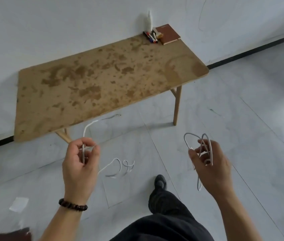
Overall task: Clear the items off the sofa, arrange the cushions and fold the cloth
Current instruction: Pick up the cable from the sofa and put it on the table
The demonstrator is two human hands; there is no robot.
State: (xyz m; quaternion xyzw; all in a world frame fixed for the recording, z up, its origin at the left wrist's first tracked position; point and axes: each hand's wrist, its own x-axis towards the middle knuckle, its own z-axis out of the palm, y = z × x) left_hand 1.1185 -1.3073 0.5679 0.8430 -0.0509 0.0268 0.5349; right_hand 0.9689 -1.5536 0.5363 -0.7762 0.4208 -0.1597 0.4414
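Observation:
A thin white cable [118,168] hangs between both hands over the grey floor. My left hand [80,164] pinches one stretch of it, with an end rising toward the table edge and a loose curl dangling below. My right hand [209,164] holds several loops of the same cable around its fingers, a tail hanging under the palm. Both hands are in front of a stained wooden table [103,84]. No sofa, cushions or cloth are in view.
On the table's far right corner lie a brown notebook [169,33], some markers [151,37] and a white bottle [149,21] against the wall. My leg and black shoe [160,181] stand on the tiled floor. A dark red object [7,235] shows at bottom left.

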